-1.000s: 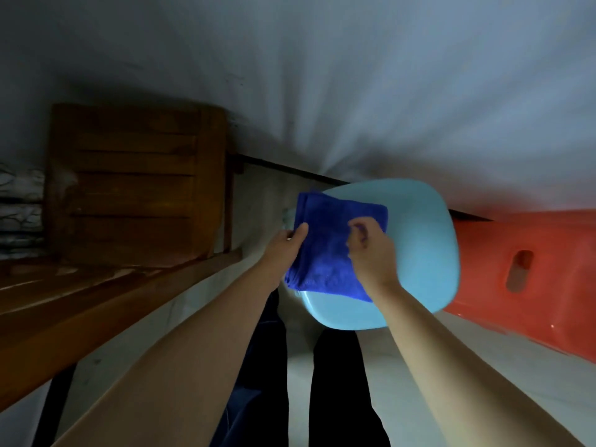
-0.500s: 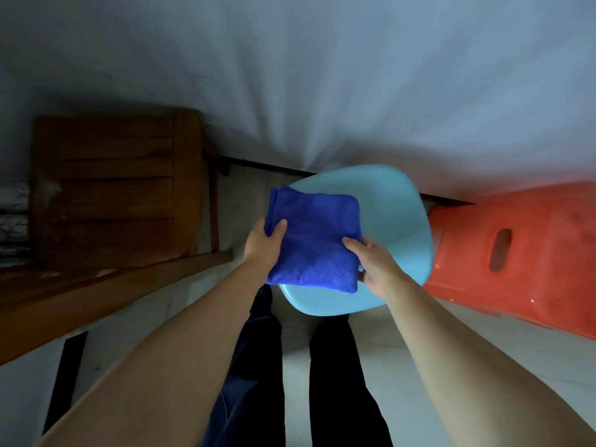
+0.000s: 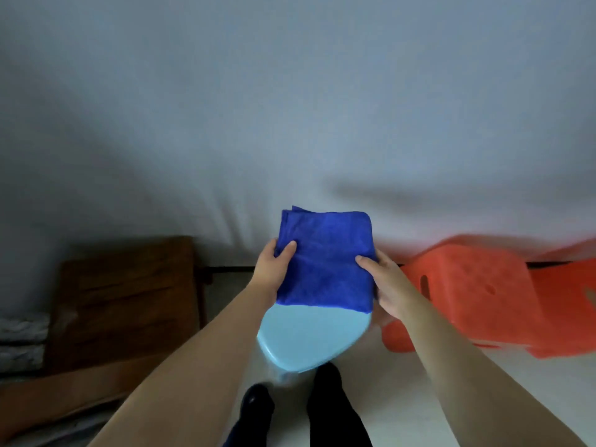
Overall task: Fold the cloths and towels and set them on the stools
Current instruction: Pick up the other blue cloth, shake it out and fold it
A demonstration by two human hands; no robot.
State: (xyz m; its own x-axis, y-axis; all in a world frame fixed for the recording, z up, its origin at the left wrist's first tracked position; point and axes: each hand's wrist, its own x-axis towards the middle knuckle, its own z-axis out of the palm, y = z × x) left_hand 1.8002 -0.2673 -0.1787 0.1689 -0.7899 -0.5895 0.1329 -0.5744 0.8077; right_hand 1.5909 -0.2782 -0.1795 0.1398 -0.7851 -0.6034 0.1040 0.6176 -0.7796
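While both hands hold it by the sides, the blue microfiber cloth (image 3: pixel 325 262) sits as a folded rectangular pad, several layers thick, deep royal blue with a short fuzzy nap; layer edges fan out slightly at the far left corner, the far right corner is rounded, the near edge is straight. It is raised above the far part of the light blue stool (image 3: pixel 309 337) seat, overlapping it in view; cannot tell whether the underside touches the seat. Left hand (image 3: pixel 272 269) grips the left edge: thumb curled over the top face, fingers hidden under the cloth. Right hand (image 3: pixel 387 285) grips the right edge the same way, thumb on top, fingers wrapped beneath and out of sight. Far half of the stool seat is covered by the cloth; its legs are not visible apart from a blurred pale patch under the near rim. Orange plastic stools (image 3: pixel 467 295) lie to the right, motion-smeared; one slot-shaped handle hole is readable, the rest of the shapes merge and run out of frame at the right edge. Wooden chair (image 3: pixel 129 301) at left is dark, detail lost in shadow. Pale folded fabric at the far left edge is cut off, type unclear. Dark trouser legs and shoes (image 3: pixel 258 401) show at the bottom on pale floor, partly cropped.
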